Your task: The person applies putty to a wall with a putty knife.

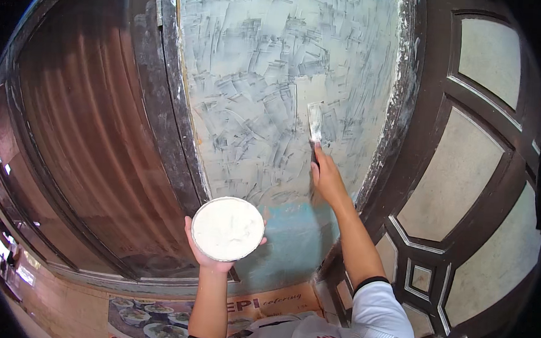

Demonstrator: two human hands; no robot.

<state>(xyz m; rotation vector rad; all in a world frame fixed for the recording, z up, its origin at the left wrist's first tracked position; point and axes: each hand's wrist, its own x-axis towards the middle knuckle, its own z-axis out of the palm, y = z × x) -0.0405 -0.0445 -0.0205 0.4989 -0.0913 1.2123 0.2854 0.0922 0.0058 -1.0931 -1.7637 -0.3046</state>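
My left hand (215, 263) is wrapped round the underside of a round bowl (196, 241) full of white putty (227, 228); its fingers show at both sides of the rim. In my right hand (328, 177) is a putty knife (314, 121), gripped by its dark handle. The blade, smeared with white, points up and lies against or very close to the wall (252, 58); I cannot tell which. Streaky white and grey strokes cover most of this wall. A smoother pale patch (311, 88) shows by the blade's tip. Lower down, the wall is bare turquoise paint (291, 243).
At the left stands a dark wooden frame (159, 83) with brown curtain-like folds (89, 116) inside it. A dark panelled door (428, 195) with pale panels is at the right. A printed banner sheet (147, 312) covers the floor by the wall's foot.
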